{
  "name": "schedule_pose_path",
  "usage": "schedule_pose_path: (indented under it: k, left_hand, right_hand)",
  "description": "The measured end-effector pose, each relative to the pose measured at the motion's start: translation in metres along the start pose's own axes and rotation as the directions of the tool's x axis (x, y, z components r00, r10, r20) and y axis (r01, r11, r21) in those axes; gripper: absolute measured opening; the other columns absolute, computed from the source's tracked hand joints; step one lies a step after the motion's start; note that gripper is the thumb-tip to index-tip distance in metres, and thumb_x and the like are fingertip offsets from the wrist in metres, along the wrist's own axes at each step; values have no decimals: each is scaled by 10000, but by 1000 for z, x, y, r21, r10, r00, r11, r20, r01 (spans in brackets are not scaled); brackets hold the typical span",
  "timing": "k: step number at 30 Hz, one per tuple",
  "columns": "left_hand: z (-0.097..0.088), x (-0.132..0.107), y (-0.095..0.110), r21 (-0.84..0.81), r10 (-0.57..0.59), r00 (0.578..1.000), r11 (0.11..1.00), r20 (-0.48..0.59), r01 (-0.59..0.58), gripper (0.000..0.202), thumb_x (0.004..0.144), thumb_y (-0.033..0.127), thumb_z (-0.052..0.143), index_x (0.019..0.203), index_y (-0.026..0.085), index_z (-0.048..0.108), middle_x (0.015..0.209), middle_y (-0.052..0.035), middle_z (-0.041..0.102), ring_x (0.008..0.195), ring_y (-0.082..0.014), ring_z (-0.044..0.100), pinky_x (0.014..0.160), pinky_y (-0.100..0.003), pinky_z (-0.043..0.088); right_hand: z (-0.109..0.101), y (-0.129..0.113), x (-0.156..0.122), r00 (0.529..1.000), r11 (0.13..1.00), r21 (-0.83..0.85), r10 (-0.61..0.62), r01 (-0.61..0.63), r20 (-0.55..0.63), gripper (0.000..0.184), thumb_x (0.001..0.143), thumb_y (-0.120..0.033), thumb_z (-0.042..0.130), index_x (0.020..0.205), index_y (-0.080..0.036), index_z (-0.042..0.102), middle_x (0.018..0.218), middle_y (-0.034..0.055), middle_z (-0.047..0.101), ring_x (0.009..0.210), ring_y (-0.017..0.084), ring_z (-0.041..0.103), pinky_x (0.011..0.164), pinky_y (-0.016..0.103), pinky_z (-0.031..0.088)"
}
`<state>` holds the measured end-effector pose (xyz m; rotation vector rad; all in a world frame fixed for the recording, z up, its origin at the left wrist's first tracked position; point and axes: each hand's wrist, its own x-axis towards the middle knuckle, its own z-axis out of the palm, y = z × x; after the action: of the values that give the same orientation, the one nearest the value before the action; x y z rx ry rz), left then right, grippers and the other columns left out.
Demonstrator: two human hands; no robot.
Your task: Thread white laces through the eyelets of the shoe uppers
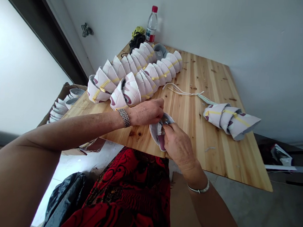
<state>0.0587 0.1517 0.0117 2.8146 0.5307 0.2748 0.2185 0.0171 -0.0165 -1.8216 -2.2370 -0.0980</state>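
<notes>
Immediately below the camera lie a red patterned garment [128, 196] and, to its left, a crumpled black bag [65, 194]. At the near edge of the pale, knotty wooden desk [217, 147], both hands meet on one curved piece [158, 131], a thin, cupped shell of white material with maroon patches. The left hand [146, 111], with a metal watch [124, 117] at the wrist, is curled, its fingertips pinching the upper rim. The right hand [177, 144], above a slim bracelet [199, 190], is closed on the lower rim with the thumb pressed on top. This two-sided grip probably serves to hold the limp shell in its folded form.

Right of the hands lies a short bundle [230, 119] of similar shells, nested and bound by a yellow band. Beyond it trail loose strips [182, 90], pale and flat. Two long rows of banded shells [136, 77] run diagonally up the desk's left side, overlapping like scales; nesting appears to save space. A cardboard box [65, 90] off the left edge holds more. Farthest, against the wall, stands a clear bottle [151, 25] with a red cap.
</notes>
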Motion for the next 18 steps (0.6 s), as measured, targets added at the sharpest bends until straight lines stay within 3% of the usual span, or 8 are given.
schedule_pose_path:
  k: [6, 11, 14, 18]
  left_hand:
    - [4, -2, 2, 7, -1, 999, 1000, -42, 1, 155, 874, 145, 576, 843, 146, 728, 1015, -89, 611, 887, -172, 582, 782, -277, 507]
    - [10, -15, 13, 215, -1, 999, 977, -41, 9, 169, 909, 162, 559, 810, 159, 696, 1100, -103, 621, 943, -198, 550, 750, -295, 458]
    - [8, -22, 17, 323, 19, 1000, 946, -12, -15, 215, 949, 239, 563, 801, 176, 705, 1188, -90, 632, 1022, -233, 539, 797, -353, 420]
    - [8, -20, 18, 347, 38, 996, 938, -80, -8, 232, 943, 383, 619, 836, 216, 739, 1257, -63, 639, 1163, -281, 510, 949, -454, 358]
  right_hand:
    - [-2, -3, 8, 995, 999, -36, 11, -7, 95, 214, 901, -143, 547, 1056, -148, 694, 1041, 136, 687, 852, 233, 656, 702, 330, 494]
    - [-6, -8, 12, 986, 995, -95, 48, -33, 162, 222, 901, -138, 561, 1083, -139, 687, 1094, 146, 684, 833, 234, 671, 653, 330, 478]
    - [-8, 1, 6, 993, 999, -26, 25, -22, 114, 239, 899, -115, 512, 1058, -183, 677, 1099, 109, 698, 886, 225, 663, 677, 318, 475]
    - [-5, 18, -7, 1000, 995, 98, -1, 2, -13, 271, 828, -65, 473, 1000, -186, 644, 1008, 88, 707, 950, 234, 638, 789, 329, 484]
